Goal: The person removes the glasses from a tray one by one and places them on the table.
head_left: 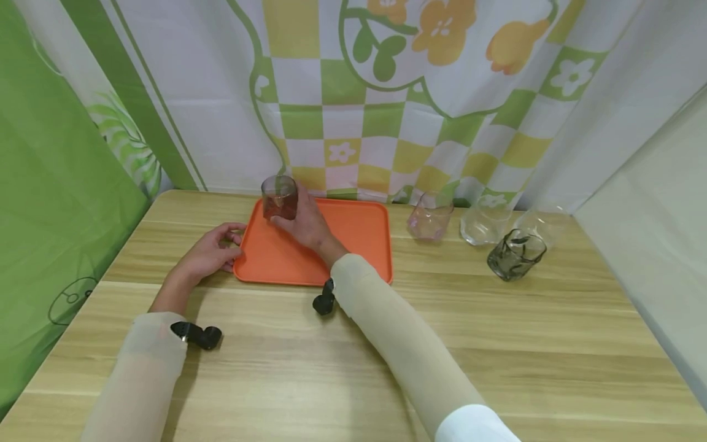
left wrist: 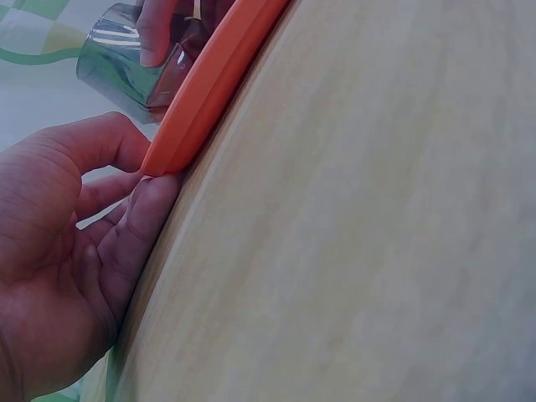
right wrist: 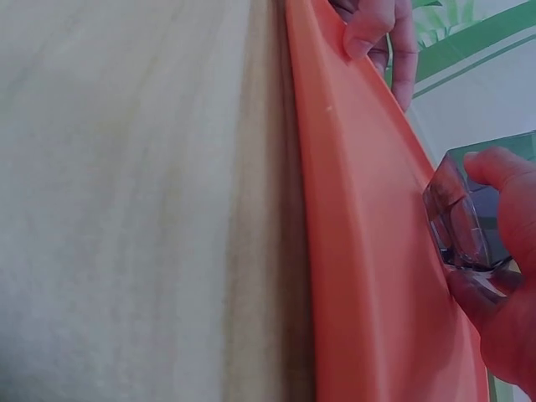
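My right hand grips a dark tinted drinking glass over the far left part of an orange tray. In the right wrist view the thumb and fingers lie around the glass, close to the tray's surface; I cannot tell whether its base touches. At the tray's left edge, my left hand pinches the rim between thumb and curled fingers. The left wrist view shows that hand at the tray's corner, fingers low against the table.
Right of the tray stand a pinkish glass, a clear glass, another clear glass and a dark patterned glass. A patterned curtain hangs behind the wooden table.
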{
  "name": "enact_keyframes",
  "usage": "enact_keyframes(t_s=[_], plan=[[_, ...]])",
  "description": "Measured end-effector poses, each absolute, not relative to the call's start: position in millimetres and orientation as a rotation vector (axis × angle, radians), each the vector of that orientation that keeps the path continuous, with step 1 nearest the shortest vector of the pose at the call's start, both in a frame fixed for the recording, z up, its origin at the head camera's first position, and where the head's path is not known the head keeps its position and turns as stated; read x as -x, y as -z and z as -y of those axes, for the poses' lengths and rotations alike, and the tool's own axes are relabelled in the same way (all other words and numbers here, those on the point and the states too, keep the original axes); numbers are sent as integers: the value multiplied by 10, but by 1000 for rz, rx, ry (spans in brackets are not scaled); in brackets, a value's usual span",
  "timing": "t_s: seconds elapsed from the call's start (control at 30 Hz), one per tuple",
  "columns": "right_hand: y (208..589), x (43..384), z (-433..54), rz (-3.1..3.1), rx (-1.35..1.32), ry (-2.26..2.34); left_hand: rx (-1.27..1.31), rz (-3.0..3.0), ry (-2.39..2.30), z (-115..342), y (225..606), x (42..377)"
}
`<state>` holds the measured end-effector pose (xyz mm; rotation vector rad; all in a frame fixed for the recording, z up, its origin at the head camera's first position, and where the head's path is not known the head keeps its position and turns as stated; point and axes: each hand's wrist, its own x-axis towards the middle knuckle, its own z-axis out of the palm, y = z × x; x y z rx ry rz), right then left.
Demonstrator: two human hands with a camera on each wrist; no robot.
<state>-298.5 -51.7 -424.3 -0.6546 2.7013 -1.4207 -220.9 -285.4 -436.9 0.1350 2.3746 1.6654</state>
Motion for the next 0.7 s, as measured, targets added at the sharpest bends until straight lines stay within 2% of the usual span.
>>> enact_keyframes(t_s=[0.7], plan=[[4177,2944,493,-2491,664,1754,-129,-2356,-1684,2858,4382,2216]])
